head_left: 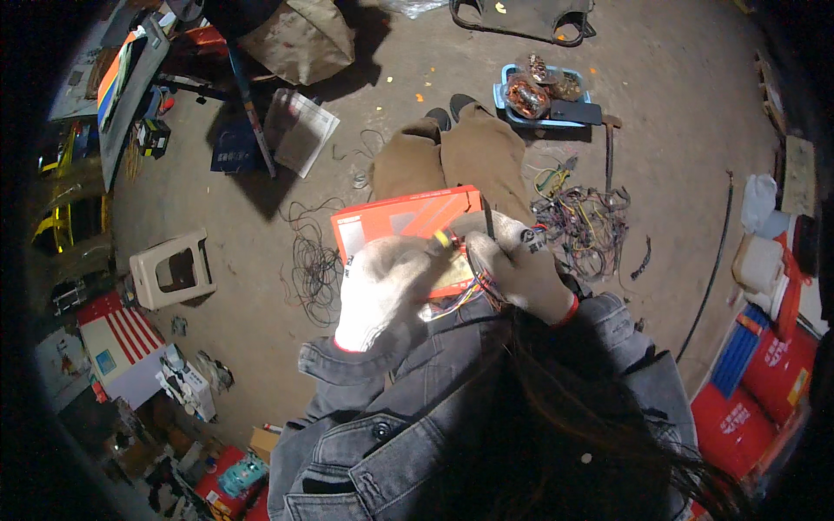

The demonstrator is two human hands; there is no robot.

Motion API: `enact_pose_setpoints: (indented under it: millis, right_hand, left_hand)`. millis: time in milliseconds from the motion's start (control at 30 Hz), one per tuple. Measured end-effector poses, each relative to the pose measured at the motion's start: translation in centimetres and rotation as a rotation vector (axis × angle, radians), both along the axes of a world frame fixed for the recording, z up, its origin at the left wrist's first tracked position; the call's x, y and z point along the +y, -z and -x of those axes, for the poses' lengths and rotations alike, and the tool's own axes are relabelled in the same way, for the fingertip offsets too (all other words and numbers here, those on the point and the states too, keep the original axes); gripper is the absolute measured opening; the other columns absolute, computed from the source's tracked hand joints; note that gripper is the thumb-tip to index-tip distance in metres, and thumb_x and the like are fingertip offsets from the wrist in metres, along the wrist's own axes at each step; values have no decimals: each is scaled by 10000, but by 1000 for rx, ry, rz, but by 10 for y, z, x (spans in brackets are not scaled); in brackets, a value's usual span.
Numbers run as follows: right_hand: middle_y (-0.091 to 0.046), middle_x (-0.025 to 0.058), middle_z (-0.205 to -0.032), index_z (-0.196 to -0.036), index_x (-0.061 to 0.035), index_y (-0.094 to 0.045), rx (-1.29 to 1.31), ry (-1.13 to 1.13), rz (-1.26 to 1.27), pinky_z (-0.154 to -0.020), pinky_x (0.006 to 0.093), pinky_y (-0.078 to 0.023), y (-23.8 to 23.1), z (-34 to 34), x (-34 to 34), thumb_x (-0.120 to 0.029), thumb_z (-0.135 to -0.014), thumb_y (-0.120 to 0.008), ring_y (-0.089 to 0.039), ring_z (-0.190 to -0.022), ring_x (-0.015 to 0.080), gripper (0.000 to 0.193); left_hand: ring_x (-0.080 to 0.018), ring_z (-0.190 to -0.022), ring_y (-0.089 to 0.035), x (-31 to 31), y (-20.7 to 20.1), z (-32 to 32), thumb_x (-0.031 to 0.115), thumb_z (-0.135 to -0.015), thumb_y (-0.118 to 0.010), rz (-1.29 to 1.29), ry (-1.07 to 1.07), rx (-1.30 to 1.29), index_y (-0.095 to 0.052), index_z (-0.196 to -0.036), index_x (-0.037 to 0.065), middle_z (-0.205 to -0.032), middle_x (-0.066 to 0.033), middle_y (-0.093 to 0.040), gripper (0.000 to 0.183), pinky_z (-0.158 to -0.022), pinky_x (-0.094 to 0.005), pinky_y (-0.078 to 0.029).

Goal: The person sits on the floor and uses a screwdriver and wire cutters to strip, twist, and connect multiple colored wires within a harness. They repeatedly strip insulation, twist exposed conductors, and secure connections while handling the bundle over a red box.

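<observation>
Both my hands wear whitish knit work gloves and meet over an orange-red box on my lap. My left hand is closed, its fingertips at a small piece with a yellow band, which is too small to name. Closed as well, my right hand grips a dark-sheathed wire bundle close to the left fingertips. Coloured wires trail from it toward my waist, over the box's near edge. The wire ends between my fingers are partly hidden by the gloves.
A tangle of coloured wires lies on the floor at right, near a hammer. Beyond is a blue tray with bagged parts. Thin dark wire lies coiled at left, beside a beige stool. Red containers stand at lower right.
</observation>
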State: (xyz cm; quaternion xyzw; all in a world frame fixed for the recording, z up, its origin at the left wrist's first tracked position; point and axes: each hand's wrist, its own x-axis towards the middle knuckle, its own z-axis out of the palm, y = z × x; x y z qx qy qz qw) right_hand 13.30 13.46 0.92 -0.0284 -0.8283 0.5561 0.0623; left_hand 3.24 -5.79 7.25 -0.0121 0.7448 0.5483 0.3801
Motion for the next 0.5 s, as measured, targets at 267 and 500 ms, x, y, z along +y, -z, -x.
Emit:
enact_pose_setpoints:
  millis: [267, 500]
  right_hand:
    - [-651, 102, -975, -1197, -120, -671, 140, -28, -460, -771, 478, -504, -30, 8, 5, -300, -827, -672, -650, -934, 341, 411]
    - [-639, 80, -1015, -1200, -165, -694, 168, -2, -555, -855, 465, -490, -38, 7, 5, -305, -748, -705, -609, -1022, 318, 474]
  left_hand:
    - [-174, -901, -685, 4, -6, -9, 157, -932, -658, -113, -176, -37, -676, -1170, -58, -1024, -112, -730, 321, -802, -291, -541]
    - [-192, -862, -716, 4, -10, -11, 138, -924, -647, -226, -173, -1, -669, -1205, -57, -1042, -137, -750, 343, -751, -282, -561]
